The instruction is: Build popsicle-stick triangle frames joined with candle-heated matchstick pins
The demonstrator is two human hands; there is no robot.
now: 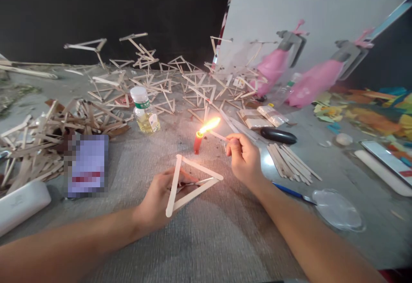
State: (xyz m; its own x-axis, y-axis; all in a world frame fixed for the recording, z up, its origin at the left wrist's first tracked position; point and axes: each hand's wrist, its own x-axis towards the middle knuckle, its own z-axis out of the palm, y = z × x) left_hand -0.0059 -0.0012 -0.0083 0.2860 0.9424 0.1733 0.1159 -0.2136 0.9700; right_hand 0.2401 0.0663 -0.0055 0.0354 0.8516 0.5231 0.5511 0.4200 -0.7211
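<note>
Stick triangle (174,186): in left hand (153,197), on near side of red candle (197,144), apart from it. Far left of candle: white case (24,205), rounded at visible end; beyond it, tangled heap of wooden sticks (72,124); beside heap, purple item (87,158), pixelated, kind unreadable. Left of candle, slightly beyond: clear bottle (144,113), white cap, green label band, yellowish liquid inside. Near side, left of candle: left hand, fingers curled behind triangle and closed on it, exact placing of fingertips hidden. Beyond candle: spread of stick frames (169,86), many three-sided. Candle itself upright and lit, flame (210,125) leaning right. Just right of candle: right hand (244,157), thumb and forefinger pinching thin stick (219,135), far end at flame, other fingers curled in. Farther right of candle: black oval object (278,135); nearer, loose sticks (291,162), fanned; nearer again, blue-handled tool (287,190). Well right, beyond candle: pink spray bottles (317,81). Right, nearer than candle: clear round lid (337,210), by tool's tip.
</note>
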